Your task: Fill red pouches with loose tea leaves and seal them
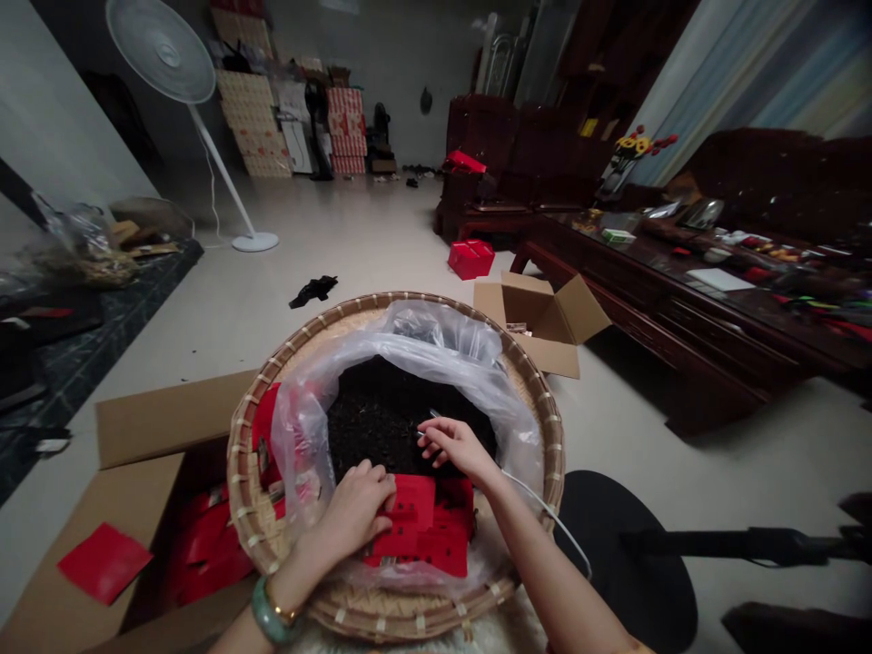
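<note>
Inside the round bamboo basket (401, 296), left hand (358, 510) lies on red packets (415, 536) at the near rim, fingers together, grip unclear; right hand (458, 449) curls narrowly over dark loose tea (381, 418) at centre, a thin metal tip (431, 413) showing by its fingers, hold unclear.

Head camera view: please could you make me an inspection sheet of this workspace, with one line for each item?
Surface: pale floor under a round woven bamboo basket.
Job's things: dark loose leaves in a clear plastic bag; red packets in the basket, more in a cardboard box.
Clutter: black cloth on the floor; open carton.
Hands: left hand on the packets; right hand above the leaves.
Cables: white cord along the right forearm.
Surroundings: white standing fan, dark wooden table.
</note>
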### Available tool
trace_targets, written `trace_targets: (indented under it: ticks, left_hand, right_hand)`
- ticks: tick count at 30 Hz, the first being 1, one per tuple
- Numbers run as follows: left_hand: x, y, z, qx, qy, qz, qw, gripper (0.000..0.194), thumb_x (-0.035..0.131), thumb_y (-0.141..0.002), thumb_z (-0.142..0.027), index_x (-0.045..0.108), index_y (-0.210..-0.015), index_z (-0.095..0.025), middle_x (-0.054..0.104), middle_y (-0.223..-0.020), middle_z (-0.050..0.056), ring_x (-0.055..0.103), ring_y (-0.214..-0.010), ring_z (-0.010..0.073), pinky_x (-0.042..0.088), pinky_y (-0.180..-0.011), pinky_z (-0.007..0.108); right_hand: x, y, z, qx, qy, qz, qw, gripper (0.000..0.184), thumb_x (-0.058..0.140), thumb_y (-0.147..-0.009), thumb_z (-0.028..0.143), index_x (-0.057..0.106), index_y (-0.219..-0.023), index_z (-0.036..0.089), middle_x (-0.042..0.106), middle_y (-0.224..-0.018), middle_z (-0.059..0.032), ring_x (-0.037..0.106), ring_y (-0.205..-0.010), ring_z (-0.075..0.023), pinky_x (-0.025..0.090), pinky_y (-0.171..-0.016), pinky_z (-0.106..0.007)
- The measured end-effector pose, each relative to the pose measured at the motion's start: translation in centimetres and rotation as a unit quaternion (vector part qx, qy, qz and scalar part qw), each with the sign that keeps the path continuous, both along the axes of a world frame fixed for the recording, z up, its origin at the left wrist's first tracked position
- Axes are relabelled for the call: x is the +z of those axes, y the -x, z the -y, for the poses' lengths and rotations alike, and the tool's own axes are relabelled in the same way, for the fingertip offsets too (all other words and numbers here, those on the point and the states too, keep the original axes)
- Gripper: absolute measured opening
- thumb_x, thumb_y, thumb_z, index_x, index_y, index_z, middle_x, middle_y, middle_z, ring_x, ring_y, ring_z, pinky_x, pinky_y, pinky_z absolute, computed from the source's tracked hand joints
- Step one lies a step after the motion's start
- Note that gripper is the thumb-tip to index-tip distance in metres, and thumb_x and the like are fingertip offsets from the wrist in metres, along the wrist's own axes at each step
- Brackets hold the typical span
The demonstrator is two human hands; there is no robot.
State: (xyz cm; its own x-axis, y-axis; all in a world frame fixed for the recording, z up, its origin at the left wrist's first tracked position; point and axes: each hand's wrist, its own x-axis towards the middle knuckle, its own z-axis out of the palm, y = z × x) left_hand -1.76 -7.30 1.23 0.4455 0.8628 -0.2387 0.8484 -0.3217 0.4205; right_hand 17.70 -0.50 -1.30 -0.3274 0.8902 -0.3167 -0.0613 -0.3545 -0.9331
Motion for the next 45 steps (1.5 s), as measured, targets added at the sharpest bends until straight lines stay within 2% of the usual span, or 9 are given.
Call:
trace_targets:
  ticks: [3,7,11,14,16,23,30,37,45]
  left_hand:
    - [-0.4,0.4,-1.2,0.064,0.035,0.152,0.986,0.006,0.059,-0.073,-0.024,0.06,-0.069,-0.019,0.062,-0.072,0.001,0.054,-0.073,0.0177,0.037,-0.066,0.027]
    - [-1.2,0.5,-4.6,0.205,0.067,0.379,0.9,0.018,0.056,-0.074,-0.031,0.063,-0.082,-0.017,0.068,-0.071,0.002,0.061,-0.066,0.0168,0.043,-0.062,0.025]
    - [-1.9,-0.5,-7.7,0.293,0.067,0.47,0.83,0.024,0.066,-0.064,-0.032,0.066,-0.08,-0.014,0.07,-0.069,0.005,0.064,-0.062,0.0184,0.047,-0.057,0.025]
    - [-2.4,-1.4,-8.7,0.325,0.072,0.507,0.795,0.026,0.07,-0.06,-0.032,0.067,-0.077,-0.013,0.07,-0.065,0.005,0.063,-0.057,0.017,0.047,-0.053,0.024]
    - [-2.6,-1.7,-8.7,0.334,0.08,0.525,0.779,0.027,0.07,-0.06,-0.033,0.067,-0.078,-0.013,0.069,-0.064,0.004,0.062,-0.054,0.0158,0.047,-0.051,0.024]
    - [-2.5,-1.6,-8.2,0.337,0.06,0.532,0.775,0.025,0.072,-0.058,-0.032,0.067,-0.074,-0.013,0.069,-0.062,0.003,0.062,-0.051,0.0144,0.046,-0.049,0.022]
    - [-2.6,-1.5,-8.0,0.358,0.072,0.539,0.759,0.032,0.072,-0.058,-0.037,0.064,-0.078,-0.012,0.067,-0.057,0.002,0.058,-0.041,0.0127,0.043,-0.041,0.021]
    - [-2.2,-1.5,-7.8,0.36,0.04,0.525,0.77,0.028,0.071,-0.059,-0.034,0.067,-0.077,-0.013,0.07,-0.064,0.004,0.061,-0.05,0.0147,0.045,-0.047,0.022]
    - [-2.1,-1.4,-7.7,0.357,0.026,0.507,0.784,0.026,0.069,-0.061,-0.035,0.066,-0.075,-0.014,0.068,-0.061,0.003,0.059,-0.048,0.0149,0.043,-0.046,0.023]
  right_hand:
    - [-0.1,0.0,-0.2,-0.016,-0.027,0.012,0.999,0.035,0.06,-0.072,0.044,0.062,-0.088,0.014,0.065,-0.072,-0.0033,0.06,-0.058,-0.0115,0.045,-0.044,-0.019]
    - [0.1,0.6,-0.6,-0.028,-0.158,0.11,0.981,0.031,0.048,-0.083,0.036,0.063,-0.101,0.017,0.067,-0.094,-0.0084,0.063,-0.08,-0.0168,0.052,-0.061,-0.027]
    - [0.2,1.9,-1.0,-0.034,-0.356,0.25,0.9,0.035,0.042,-0.086,0.021,0.058,-0.117,0.018,0.061,-0.113,-0.0106,0.056,-0.104,-0.0208,0.045,-0.091,-0.038]
    - [-0.1,2.5,-1.2,-0.047,-0.438,0.334,0.833,0.042,0.041,-0.085,0.014,0.051,-0.125,0.019,0.055,-0.121,-0.0134,0.052,-0.109,-0.0237,0.044,-0.092,-0.041]
    - [-0.4,2.6,-1.3,-0.052,-0.463,0.357,0.81,0.042,0.041,-0.085,0.013,0.05,-0.125,0.019,0.055,-0.121,-0.0136,0.051,-0.109,-0.0242,0.046,-0.09,-0.041]
    - [-0.3,2.8,-1.2,-0.097,-0.457,0.334,0.819,0.038,0.042,-0.086,0.015,0.054,-0.121,0.02,0.061,-0.103,-0.0115,0.056,-0.095,-0.0218,0.049,-0.083,-0.038]
    - [-0.4,2.9,-0.4,-0.072,-0.515,0.324,0.79,0.046,0.04,-0.086,0.012,0.046,-0.131,0.022,0.057,-0.121,-0.0112,0.052,-0.11,-0.0222,0.046,-0.093,-0.041]
    - [-0.9,2.9,-0.4,-0.063,-0.52,0.36,0.772,0.052,0.039,-0.084,0.009,0.039,-0.135,0.018,0.046,-0.134,-0.0142,0.047,-0.12,-0.0234,0.044,-0.097,-0.043]
    - [0.4,3.3,0.3,-0.051,-0.521,0.308,0.794,0.038,0.037,-0.087,0.011,0.051,-0.121,0.02,0.06,-0.109,-0.0104,0.054,-0.101,-0.0206,0.047,-0.088,-0.038]
